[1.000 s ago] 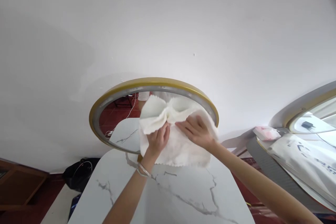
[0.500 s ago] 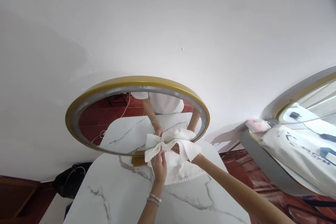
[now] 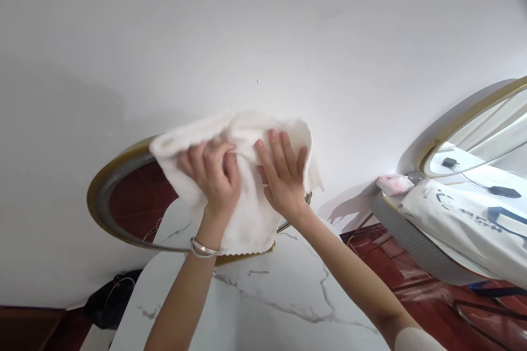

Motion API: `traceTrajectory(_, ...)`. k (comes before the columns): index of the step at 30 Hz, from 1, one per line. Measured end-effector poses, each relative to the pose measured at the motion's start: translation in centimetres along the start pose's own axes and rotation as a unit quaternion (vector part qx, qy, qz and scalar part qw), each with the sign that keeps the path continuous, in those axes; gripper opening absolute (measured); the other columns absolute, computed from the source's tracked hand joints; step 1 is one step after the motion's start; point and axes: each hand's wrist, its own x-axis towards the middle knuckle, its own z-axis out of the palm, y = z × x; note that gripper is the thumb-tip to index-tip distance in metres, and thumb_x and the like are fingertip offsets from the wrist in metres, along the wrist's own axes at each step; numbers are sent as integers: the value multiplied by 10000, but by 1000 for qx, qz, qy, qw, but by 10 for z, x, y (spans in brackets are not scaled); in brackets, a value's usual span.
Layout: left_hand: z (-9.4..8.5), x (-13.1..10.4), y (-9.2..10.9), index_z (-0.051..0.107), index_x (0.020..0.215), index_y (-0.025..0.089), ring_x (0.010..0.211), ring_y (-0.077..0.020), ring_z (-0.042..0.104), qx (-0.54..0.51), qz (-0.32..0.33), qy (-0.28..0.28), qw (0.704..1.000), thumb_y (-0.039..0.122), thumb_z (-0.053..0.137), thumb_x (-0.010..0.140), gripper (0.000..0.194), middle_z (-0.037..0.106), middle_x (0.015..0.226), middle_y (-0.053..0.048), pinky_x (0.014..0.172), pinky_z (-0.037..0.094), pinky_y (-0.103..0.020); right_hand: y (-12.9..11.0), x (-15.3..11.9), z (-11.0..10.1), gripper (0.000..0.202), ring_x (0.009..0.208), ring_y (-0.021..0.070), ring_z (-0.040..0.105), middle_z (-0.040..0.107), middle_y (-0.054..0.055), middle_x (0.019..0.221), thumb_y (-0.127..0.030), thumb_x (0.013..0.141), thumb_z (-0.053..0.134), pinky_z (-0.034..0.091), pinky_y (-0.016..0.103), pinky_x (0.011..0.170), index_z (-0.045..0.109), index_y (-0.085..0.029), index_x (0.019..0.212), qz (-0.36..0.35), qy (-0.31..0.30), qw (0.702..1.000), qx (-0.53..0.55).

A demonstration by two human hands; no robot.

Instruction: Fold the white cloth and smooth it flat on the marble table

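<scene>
Right fingers (image 3: 278, 154) lie spread over the white cloth (image 3: 252, 225), left fingers (image 3: 199, 161) curled into it.

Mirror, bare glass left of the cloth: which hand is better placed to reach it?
Left, likely: the left hand, bent-fingered on the white cloth, is nearer the bare mirror glass; the right hand is spread farther right.

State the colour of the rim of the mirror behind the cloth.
The rim is gold; it shows best in the head view.
</scene>
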Motion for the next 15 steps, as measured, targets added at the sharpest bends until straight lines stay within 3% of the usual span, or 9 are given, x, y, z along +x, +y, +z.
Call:
traceTrajectory(3,6,3,23,532,927,187,1388,-243,369,-26,95,-45,994,105,416,932,142,560,1352,-90,1091,297,-540,15,-5,2,459,1458,261,207,324,91,1535,-209,995,353,234,563,1152,344,-235,1453,0,87,995,-50)
traceTrajectory(6,17,-46,26,521,938,217,1310,-236,471,-40,137,-118,983,104,447,915,137,586,1332,-73,1034,395,-487,36,-46,16,360,1414,302,286,343,114,1485,-210,966,376,345,552,1083,483,-247,1307,46,120,991,-28)
traceTrajectory(10,29,-142,22,566,879,239,970,-236,672,-58,135,-236,961,190,460,934,129,711,966,-66,859,525,-413,52,-127,36,315,1250,328,450,424,167,1351,-128,895,391,487,533,902,530,-225,1161,172,55,983,41)
traceTrajectory(12,29,-184,23,588,873,256,828,-221,695,-77,111,-296,946,205,424,950,188,704,830,-52,774,554,-370,50,-166,43,399,1232,335,461,447,184,1318,-95,859,378,492,546,895,490,-210,1225,238,7,969,67)
traceTrajectory(15,19,-233,26,616,923,257,789,-214,703,-98,90,-346,929,186,381,956,248,711,813,-49,711,565,-343,35,-221,49,521,1252,323,472,433,185,1365,-86,841,364,495,534,931,401,-214,1345,285,-77,949,108)
